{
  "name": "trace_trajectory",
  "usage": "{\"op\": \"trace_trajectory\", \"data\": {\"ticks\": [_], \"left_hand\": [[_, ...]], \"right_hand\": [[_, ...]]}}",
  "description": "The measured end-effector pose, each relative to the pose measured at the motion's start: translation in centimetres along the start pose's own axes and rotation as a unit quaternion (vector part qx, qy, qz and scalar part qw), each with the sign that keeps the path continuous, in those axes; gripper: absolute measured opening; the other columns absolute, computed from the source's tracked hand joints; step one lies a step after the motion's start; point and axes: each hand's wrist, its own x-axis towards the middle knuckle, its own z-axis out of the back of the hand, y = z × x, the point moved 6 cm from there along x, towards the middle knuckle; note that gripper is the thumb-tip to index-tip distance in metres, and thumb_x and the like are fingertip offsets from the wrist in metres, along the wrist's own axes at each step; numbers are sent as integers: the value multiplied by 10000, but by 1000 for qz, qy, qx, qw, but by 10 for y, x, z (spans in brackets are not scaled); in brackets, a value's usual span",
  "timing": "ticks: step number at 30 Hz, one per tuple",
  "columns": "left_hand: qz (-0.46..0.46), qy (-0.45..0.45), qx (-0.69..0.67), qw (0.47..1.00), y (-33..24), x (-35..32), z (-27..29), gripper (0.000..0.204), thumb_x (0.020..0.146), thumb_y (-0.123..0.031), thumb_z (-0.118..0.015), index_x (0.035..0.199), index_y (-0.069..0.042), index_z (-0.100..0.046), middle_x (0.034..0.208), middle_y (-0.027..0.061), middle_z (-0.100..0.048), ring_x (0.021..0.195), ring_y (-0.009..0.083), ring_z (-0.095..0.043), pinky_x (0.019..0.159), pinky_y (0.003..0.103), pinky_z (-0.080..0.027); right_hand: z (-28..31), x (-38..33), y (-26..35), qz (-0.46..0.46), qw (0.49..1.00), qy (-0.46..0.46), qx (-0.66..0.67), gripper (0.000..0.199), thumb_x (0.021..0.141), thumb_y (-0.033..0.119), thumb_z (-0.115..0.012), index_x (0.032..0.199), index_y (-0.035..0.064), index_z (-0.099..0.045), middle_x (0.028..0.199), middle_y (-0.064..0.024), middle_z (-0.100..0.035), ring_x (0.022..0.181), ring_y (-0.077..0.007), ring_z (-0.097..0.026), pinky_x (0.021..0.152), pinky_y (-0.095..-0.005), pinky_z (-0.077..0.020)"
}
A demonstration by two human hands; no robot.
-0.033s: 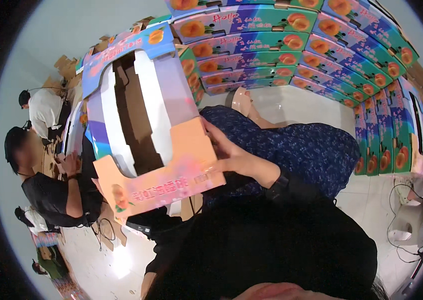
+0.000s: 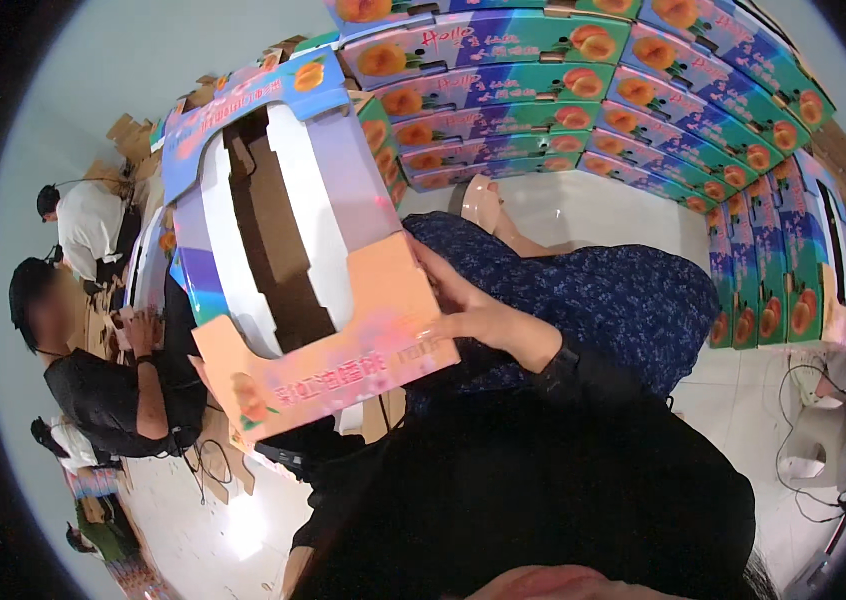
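While the right hand (image 2: pixel 478 315) gripped the box (image 2: pixel 293 230) at its right edge, fingers closed on it, the box stood raised over the lap; the left hand was hidden behind it.

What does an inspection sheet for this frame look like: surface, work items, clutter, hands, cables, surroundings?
Surface: pale tiled floor; no table seen.
Job's things: printed fruit carton with cut-out windows, held up over the lap.
Clutter: cardboard pieces on the floor at far left.
Hands: right hand grips the carton's right edge; left hand hidden behind the carton.
Cables: dark cables on the floor lower left; a white cord at right.
Surroundings: stacked cartons along the wall; seated co-workers at left.
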Motion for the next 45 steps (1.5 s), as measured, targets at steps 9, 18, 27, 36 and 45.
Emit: {"op": "trace_trajectory", "data": {"ticks": [9,18,27,36,45], "left_hand": [[15,129,407,904,-26,20,1,635,950,-580,-273,1343,-100,-408,1089,58,-586,920,127,-574,816,298,-454],[51,213,366,904,12,-10,-62,628,976,-517,-278,1406,-65,-350,1203,102,-545,1085,178,-512,905,318,-387],[117,127,97,980,128,8,-52,500,900,-467,-506,1234,-97,-476,1043,32,-601,860,173,-598,686,298,-475],[229,316,-6,921,201,-3,-130,779,633,-376,-790,1247,-11,-481,1161,121,-585,1044,287,-579,920,402,-458],[205,352,-50,912,234,-25,-198,787,681,-508,-725,1278,-61,-473,1174,121,-588,1037,328,-579,900,466,-477]], "right_hand": [[53,-52,42,-63,981,-95,160,935,648,166,-670,1455,40,-213,1466,-124,-307,1339,-229,-329,1101,-354,-254],[67,-71,63,-24,992,-94,82,1028,544,182,-764,1428,22,-265,1452,-138,-322,1348,-235,-310,1111,-355,-228],[60,-119,132,26,980,-177,-85,1023,527,206,-800,1393,-12,-301,1406,-161,-345,1313,-261,-341,1082,-364,-238],[33,-176,196,107,895,-140,-409,1193,499,206,-836,1450,2,-145,1411,-207,-325,1308,-313,-344,1079,-425,-235],[171,-334,123,178,818,-516,-180,1228,544,707,-702,1429,22,-197,1403,-180,-356,1290,-310,-349,1085,-427,-233]]}}
